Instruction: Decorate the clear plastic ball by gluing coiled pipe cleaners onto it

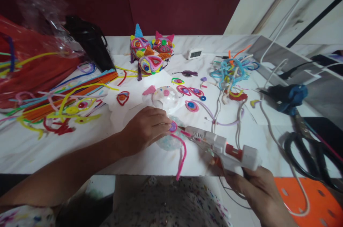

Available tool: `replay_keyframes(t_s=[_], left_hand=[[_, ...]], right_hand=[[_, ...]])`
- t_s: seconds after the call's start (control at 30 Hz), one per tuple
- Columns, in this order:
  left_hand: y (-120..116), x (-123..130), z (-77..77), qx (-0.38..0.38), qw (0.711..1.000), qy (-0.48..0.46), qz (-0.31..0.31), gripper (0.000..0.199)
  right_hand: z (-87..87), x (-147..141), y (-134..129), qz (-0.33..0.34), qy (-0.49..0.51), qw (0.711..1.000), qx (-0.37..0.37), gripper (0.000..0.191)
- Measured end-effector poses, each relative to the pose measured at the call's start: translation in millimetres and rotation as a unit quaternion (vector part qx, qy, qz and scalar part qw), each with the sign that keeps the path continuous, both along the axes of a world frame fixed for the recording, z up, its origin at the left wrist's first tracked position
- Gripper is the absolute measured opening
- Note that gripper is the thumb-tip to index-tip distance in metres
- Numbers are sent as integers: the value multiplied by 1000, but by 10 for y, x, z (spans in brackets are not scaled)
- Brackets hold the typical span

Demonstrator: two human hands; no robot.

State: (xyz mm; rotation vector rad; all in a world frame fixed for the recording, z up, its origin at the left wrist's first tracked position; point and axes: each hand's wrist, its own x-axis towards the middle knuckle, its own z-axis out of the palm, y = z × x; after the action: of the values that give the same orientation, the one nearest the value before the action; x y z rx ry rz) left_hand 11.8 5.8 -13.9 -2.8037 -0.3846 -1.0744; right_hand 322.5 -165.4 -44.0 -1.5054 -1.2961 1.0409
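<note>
My left hand [147, 127] pinches a small purple coil ringed in pink pipe cleaner [173, 126]; a loose pink tail [184, 152] hangs from it toward the table's front edge. In my right hand [257, 187] is a white glue gun [222, 144], its pink-tipped nozzle pointing left, close beside the coil. Beneath both lies a clear, glittery rounded piece [168, 143]. Just behind it sits a clear dotted shape [166, 98] with a pink nose and a pink ear. Several coiled pipe-cleaner eyes [192, 105] lie to its right.
Finished colourful animal heads [151, 53] stand at the back beside a small digital clock [195, 54]. Pipe cleaners [69, 102] and a black bottle [87, 41] are at left. Tangled pipe cleaners [232, 71], a cord [268, 123] and black-handled scissors [308, 152] lie at right.
</note>
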Motion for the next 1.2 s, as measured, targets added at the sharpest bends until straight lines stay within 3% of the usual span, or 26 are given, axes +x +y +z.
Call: replay_keyframes(t_s=[0.27, 0.5, 1.0, 1.2], left_hand=[[1, -8, -14, -3, 1000, -2, 6, 8], [6, -8, -10, 2, 1000, 0, 5, 10], [11, -7, -15, 4, 1000, -4, 12, 7], [8, -8, 6, 4, 1000, 0, 1, 11]], right_hand=[[-19, 65, 68, 22, -19, 999, 22, 21], [93, -36, 195, 32, 5, 999, 19, 20], [233, -177, 315, 1, 9, 999, 54, 16], [80, -80, 201, 5, 14, 999, 43, 23]])
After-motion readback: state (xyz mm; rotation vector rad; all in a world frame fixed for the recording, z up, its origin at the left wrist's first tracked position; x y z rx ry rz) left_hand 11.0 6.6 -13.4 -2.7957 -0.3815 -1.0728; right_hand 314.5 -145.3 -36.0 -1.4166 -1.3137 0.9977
